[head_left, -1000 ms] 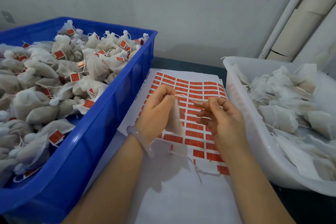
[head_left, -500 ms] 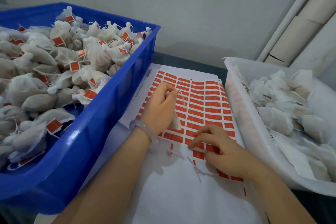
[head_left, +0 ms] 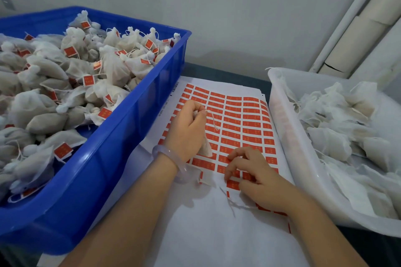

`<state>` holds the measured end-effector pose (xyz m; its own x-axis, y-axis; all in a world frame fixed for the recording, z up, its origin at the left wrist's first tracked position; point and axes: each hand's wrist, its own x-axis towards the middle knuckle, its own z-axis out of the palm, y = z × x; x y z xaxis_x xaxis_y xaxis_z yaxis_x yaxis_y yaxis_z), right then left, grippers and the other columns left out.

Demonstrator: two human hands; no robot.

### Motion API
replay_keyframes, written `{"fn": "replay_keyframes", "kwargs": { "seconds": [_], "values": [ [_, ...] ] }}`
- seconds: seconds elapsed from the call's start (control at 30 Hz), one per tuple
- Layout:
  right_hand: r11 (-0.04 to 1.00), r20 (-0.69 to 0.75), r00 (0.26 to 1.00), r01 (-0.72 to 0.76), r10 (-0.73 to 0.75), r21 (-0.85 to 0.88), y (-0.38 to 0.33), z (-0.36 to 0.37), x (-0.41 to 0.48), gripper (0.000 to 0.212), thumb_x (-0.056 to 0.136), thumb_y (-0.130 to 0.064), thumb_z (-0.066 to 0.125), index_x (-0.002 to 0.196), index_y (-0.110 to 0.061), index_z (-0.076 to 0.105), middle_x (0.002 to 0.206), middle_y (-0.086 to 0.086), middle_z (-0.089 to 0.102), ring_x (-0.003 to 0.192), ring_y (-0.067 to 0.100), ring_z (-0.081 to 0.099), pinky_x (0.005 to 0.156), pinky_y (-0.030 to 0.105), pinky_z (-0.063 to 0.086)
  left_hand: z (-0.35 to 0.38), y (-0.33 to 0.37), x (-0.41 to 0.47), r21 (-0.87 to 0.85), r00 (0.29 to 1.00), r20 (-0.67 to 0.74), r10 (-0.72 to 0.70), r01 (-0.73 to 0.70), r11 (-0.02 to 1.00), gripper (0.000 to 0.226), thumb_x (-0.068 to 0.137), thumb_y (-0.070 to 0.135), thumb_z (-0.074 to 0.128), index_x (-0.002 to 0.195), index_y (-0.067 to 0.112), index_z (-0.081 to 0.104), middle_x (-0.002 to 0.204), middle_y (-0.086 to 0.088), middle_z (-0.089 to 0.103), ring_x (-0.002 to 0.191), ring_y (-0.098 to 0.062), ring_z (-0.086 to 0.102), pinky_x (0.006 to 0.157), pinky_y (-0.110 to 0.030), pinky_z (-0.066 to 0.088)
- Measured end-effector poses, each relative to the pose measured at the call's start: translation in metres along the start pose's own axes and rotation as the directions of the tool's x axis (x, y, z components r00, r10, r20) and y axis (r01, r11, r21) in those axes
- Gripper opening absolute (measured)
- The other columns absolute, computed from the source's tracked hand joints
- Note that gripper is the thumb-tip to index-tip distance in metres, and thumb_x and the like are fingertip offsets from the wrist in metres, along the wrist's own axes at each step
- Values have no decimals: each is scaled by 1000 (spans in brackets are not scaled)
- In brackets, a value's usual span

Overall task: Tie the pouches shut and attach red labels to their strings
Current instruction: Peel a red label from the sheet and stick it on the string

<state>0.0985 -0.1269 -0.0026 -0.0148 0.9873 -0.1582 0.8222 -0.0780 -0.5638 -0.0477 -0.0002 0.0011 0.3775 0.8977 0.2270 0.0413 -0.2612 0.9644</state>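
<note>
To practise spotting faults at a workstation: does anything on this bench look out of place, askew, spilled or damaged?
Minor only: loose thread scraps lie on the bare part of the label sheet, beside the right hand. Nothing looks spilled or damaged.

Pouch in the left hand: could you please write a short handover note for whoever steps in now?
Left hand grips one pouch, its string hanging free, no label on it.
Right hand has bent fingertips on the label sheet; whether a label is lifted is unclear.
Done: labelled pouches fill the blue crate.
Left: label this pouch, then the unlabelled pouches in the white tub.
</note>
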Motion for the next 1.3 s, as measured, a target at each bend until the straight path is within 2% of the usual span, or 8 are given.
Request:
{"fn": "replay_keyframes", "kwargs": {
  "seconds": [0.23, 0.37, 0.43, 0.53, 0.67, 0.77, 1.07, 1.3],
  "values": [
    [998, 0, 1000, 17, -17, -53, -2, 1, 1, 31, 90, -16, 51, 72, -41, 51, 115, -31, 29, 117, -1, 27, 111, 28, 23, 1, 0, -1, 0, 1000, 6, -25, 25, 1000, 18, 98, 30, 39, 84, 29, 50, 73, 31, 62, 69, 8, 63, 47, -5, 41],
    [1000, 6, 1000, 26, -26, 17, -4, -3, -3, 27, 88, -21, 54, 88, -48, 50, 114, -38, 29, 117, -5, 28, 112, 29, 24, 1, 2, -2, 15, 1000, 13, -20, 20, 1000, 20, 98, 29, 39, 82, 29, 50, 71, 30, 62, 67, 8, 63, 45, -4, 41],
    [999, 26, 1000, 17, -18, 37, -8, -4, -8, 24, 78, -44, 57, 97, -53, 46, 116, -42, 27, 117, -9, 28, 109, 28, 28, 1, 2, -3, 13, 999, 28, -22, 22, 1000, 20, 98, 30, 39, 82, 28, 50, 71, 31, 62, 66, 9, 64, 45, -5, 41],
    [996, 28, 1000, -8, 11, -94, -10, 1, -16, 55, 52, -80, 55, 100, -59, 38, 117, -48, 17, 116, -15, 21, 100, 19, 30, 0, 3, -3, 28, 999, 34, -12, 11, 1000, 20, 98, 30, 39, 82, 29, 50, 71, 31, 62, 64, 9, 63, 44, -4, 40],
    [993, -165, 980, 99, -108, -60, -10, 4, -17, 13, 78, -48, 65, 84, -48, 53, 109, -38, 45, 110, -11, 39, 99, 18, 36, 0, 5, -3, 20, 1000, 13, -2, 2, 1000, 20, 98, 29, 39, 82, 28, 50, 71, 26, 63, 64, 4, 64, 46, -5, 42],
    [986, -311, 944, 141, -107, 90, -6, 4, -14, 12, 87, -24, 62, 82, -35, 62, 91, -28, 61, 95, -6, 55, 85, 9, 43, -1, 9, -4, -38, 1000, 13, -6, 7, 999, 17, 97, 31, 42, 85, 29, 52, 79, 28, 65, 70, 4, 67, 50, -8, 46],
    [915, -393, 904, 3, 171, 404, -1, 3, -9, 10, 92, -33, 51, 87, -27, 58, 96, -25, 63, 87, -14, 56, 67, 0, 43, -2, 31, -16, -157, 994, 59, 91, -80, 984, 12, 95, 29, 47, 84, 25, 51, 82, 29, 66, 77, 3, 68, 53, -9, 48],
    [879, -372, 898, -32, 233, 475, 0, 2, -7, 16, 96, -34, 44, 92, -23, 55, 81, -12, 70, 79, -2, 64, 67, 4, 46, 1, 38, -22, 49, 983, 106, 148, -153, 987, 16, 89, 32, 55, 75, 25, 50, 80, 1, 65, 78, -18, 67, 67, -27, 58]
  ]
}}
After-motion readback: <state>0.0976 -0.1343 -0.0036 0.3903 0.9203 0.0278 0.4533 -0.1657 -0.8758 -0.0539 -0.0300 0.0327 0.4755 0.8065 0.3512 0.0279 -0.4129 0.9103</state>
